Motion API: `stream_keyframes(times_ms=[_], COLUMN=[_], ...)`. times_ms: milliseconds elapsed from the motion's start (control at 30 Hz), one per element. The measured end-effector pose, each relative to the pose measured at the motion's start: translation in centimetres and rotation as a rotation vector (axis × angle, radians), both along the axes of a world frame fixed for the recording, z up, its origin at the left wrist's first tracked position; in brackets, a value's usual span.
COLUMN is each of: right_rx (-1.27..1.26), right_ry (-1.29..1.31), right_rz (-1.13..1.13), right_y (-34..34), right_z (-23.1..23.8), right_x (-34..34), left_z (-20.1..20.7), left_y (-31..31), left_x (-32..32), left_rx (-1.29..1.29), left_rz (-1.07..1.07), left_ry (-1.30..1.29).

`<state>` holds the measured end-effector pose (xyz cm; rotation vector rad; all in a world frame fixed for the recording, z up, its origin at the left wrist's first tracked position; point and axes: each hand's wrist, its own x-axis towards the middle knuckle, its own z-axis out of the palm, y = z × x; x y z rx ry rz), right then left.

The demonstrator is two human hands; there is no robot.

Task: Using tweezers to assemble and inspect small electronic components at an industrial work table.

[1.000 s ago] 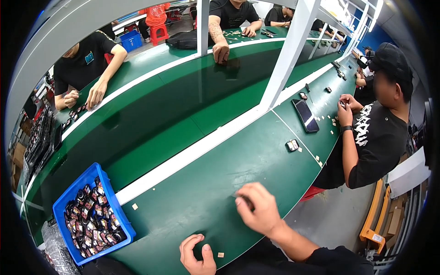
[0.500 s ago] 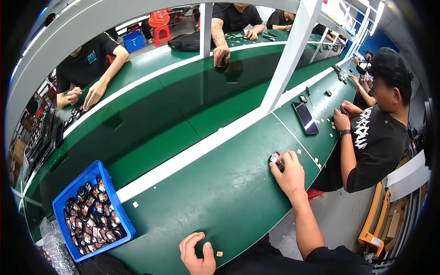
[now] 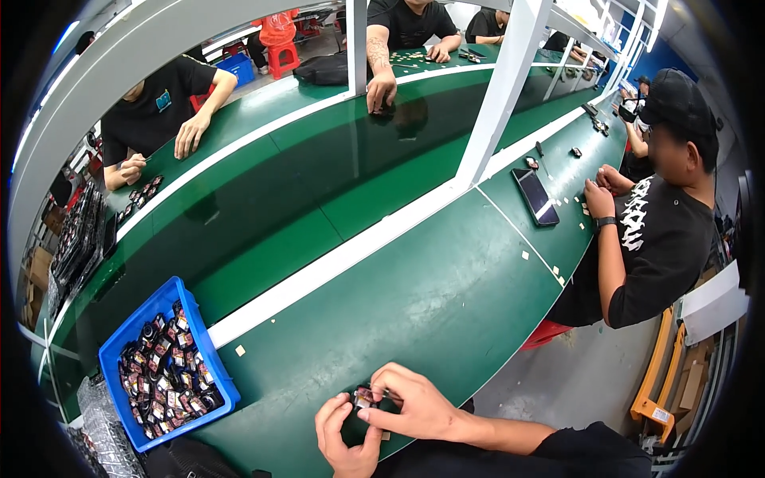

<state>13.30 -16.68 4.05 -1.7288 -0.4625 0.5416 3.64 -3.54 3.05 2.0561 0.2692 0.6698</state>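
Note:
Close to the table's near edge, both hands meet around a small black labelled part point(image 3: 364, 397). My right hand point(image 3: 416, 405) pinches it from the right, with thumb and fingers bent over it. From the other side, the curled fingers of my left hand point(image 3: 344, 436) hold its left edge. The part's pale and reddish label faces up, and fingers cover some of its body. A blue bin point(image 3: 226, 374) to the left holds many similar black parts point(image 3: 163, 374), heaped loosely.
The green table point(image 3: 319, 366) borders a dark green conveyor belt point(image 3: 279, 199). A pale square chip point(image 3: 240, 350) lies near the bin. At right, a co-worker point(image 3: 677, 199) sits by a phone point(image 3: 535, 197) and a screwdriver point(image 3: 543, 159). A white post point(image 3: 502, 95) rises beside the belt.
My right hand has come back from the table's right side to my left hand, bringing the small black part with it. The left hand's fingers have closed in on the part.

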Motion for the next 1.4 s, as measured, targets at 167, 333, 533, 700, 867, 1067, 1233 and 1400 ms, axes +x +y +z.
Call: stream_keyframes(times_ms=[167, 333, 533, 700, 867, 1067, 1233, 1400], right_rx=[0.066, 0.086, -0.098, -0.582, -0.782, -0.834, -0.922, -0.863], right_ry=[0.008, 0.172, -0.352, -0.668, -0.669, -0.706, -0.740, -0.797], right_rz=[0.096, 0.183, -0.052, -0.435, -0.473, -0.446, -0.447, -0.460], right_y=[0.9, 0.2, -2.1, -6.9, -9.4, -8.8, -9.0, -8.8], right_z=[-0.9, -1.0, 0.6, 0.6, -0.7, -0.8, -0.3, -0.1], right_x=[-1.2, -0.9, 1.1, 5.0, 6.0, 5.7, 5.2, 5.5], left_z=[-1.2, -0.9, -1.7, -2.0, -2.3, -1.2, -0.8, -0.5], left_y=[0.0, 0.0, 0.6, 0.9, 1.0, 0.8, 0.6, 0.8], left_x=[-0.6, -0.4, -1.3, -1.1, -1.0, -1.2, -1.0, -0.9], left_rx=[0.003, -0.007, -0.303, -0.318, -0.327, -0.397, -0.426, -0.473], left_rz=[-0.011, -0.019, -0.019, -0.056, -0.070, -0.011, -0.039, -0.034], left_ry=[-0.056, -0.021, 0.064, 0.068, 0.055, 0.103, 0.112, 0.109])
